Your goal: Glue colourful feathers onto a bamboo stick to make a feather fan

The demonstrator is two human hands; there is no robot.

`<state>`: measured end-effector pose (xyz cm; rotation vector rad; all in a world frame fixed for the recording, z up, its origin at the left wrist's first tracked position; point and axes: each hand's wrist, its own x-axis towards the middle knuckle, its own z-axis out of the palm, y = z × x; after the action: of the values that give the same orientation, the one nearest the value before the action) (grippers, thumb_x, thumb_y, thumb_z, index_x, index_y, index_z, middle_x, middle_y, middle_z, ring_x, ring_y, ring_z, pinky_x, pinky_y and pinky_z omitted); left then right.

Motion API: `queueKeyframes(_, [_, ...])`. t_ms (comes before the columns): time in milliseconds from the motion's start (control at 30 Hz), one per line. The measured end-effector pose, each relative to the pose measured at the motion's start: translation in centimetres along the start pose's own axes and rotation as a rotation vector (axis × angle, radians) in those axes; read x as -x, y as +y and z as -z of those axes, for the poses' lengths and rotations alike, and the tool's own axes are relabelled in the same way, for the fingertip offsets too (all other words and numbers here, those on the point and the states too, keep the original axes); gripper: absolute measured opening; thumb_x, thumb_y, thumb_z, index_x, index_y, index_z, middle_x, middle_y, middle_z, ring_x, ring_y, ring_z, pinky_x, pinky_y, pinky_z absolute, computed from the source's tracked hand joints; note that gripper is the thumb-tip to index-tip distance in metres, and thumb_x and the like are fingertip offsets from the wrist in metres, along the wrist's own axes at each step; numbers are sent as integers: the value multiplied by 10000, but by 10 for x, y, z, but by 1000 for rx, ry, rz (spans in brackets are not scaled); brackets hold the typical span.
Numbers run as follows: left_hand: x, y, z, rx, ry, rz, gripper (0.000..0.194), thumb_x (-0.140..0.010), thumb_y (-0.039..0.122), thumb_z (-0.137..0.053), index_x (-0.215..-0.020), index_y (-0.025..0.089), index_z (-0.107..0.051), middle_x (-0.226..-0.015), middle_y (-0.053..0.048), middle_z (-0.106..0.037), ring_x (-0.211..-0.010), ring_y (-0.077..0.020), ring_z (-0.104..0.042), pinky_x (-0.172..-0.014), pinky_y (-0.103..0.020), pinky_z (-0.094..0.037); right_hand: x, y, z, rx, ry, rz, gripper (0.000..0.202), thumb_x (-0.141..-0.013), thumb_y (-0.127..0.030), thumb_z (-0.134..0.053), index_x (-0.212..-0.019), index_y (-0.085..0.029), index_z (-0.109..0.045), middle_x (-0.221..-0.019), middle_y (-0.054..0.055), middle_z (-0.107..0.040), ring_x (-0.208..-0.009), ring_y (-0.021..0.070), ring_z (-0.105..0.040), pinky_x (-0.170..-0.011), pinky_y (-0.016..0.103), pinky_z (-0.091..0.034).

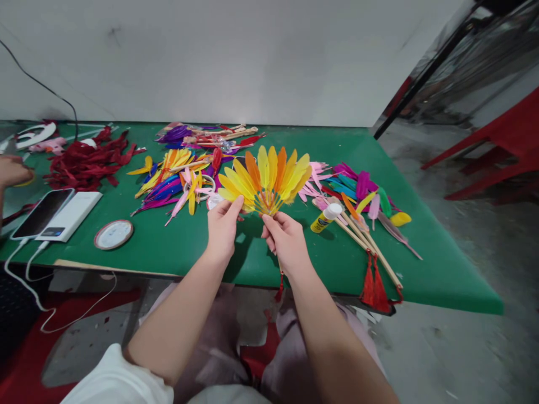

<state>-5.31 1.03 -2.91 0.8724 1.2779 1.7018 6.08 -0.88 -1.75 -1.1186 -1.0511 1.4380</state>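
A fan of yellow and orange feathers (268, 174) is spread upright above the green table in front of me. My right hand (286, 238) is closed around its base, where the feather quills meet, and a red tassel (279, 288) hangs below that hand. At the fan's lower left edge, my left hand (224, 224) pinches a yellow feather between thumb and fingers. Just right of the fan stands a yellow glue stick (323, 220) with a white cap. The fan's handle is mostly hidden by my right hand.
Loose colored feathers (168, 179) lie behind my left hand. Fan sticks with red tassels (374, 286) reach the front edge at right. Leftward are dark red ribbons (82, 163), a round lid (113, 234), a phone (44, 213), a white power bank (71, 216) and another person's hand (12, 171).
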Motion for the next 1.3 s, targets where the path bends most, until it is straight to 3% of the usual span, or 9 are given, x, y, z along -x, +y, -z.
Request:
queueKeyframes(233, [1,1,-2,65,-10,38,285,-660,408,-633,-573,146,-566,-507,25,-543,-473,-76,-498,-457,-189,-389,2,-4,-3,-47,16,2,219,-732,-310,-561,-601,-167,-458,-426,-85,-459,-261,5,-299,-260,141,-171])
queueKeyframes(400, [2,0,-3,164,-35,64,323,-708,472,-557,-700,152,-597,-543,12,-565,-486,-95,-536,-444,-198,-389,3,-5,-2,-78,19,-5,221,-725,-309,-566,-595,-167,-458,-420,-83,-465,-255,7,-299,-258,146,-159])
queueKeyframes(700, [6,1,-3,83,-77,38,201,-657,336,-644,-599,150,-593,-567,18,-588,-524,-86,-549,-488,-188,-396,1,-4,-2,-134,35,-33,209,-706,-326,-582,-621,-170,-472,-424,-85,-467,-256,9,-300,-260,139,-163])
queueKeyframes(1300, [7,0,-4,9,-48,51,178,-649,303,-632,-575,147,-590,-528,24,-574,-528,-84,-533,-499,-192,-389,1,-3,-2,-129,39,-31,211,-706,-311,-574,-596,-171,-460,-412,-85,-460,-249,14,-300,-252,146,-169])
